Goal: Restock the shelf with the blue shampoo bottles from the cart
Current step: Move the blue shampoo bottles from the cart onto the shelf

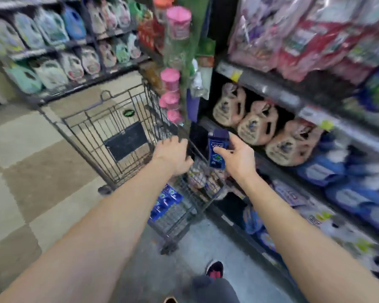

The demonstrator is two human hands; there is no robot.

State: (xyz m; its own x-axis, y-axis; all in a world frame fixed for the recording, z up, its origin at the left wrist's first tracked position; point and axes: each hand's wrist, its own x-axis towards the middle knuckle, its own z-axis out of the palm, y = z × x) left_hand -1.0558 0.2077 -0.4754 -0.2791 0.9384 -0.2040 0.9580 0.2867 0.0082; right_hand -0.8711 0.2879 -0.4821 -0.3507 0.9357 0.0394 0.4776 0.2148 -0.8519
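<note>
The bottle [216, 147], blue with a dark cap uppermost, was in the air and roughly upright, leaning a little. It hung over the near right corner of the cart [109, 127], just in front of the dark left end of the shelf [276, 94]. I could not make out that it touched any board. The right grip [236, 157] held it from the side, thumb across the label and fingers curled behind it.

The left grip [173, 155] was close beside it, clamped on the cart's top rim with the fingers hooked over the wire. Down in the cart's lower part lay more blue bottles [165, 201], packed together behind the mesh, with some other blurred packets higher up near the right wrist.

On the shelf beyond the held bottle stood three tan jugs [256, 125] in a slanting row. Below and to the right of them were blue pouches [328, 169], and pink and red bags filled the level above. A strip of pink tubs [170, 79] hung down past the cart's far right corner. Across the aisle, pale detergent jugs [53, 71] lined more racks. The floor [31, 171] was checked in beige and brown, and one dark shoe [215, 270] with a red patch showed between the arms.
</note>
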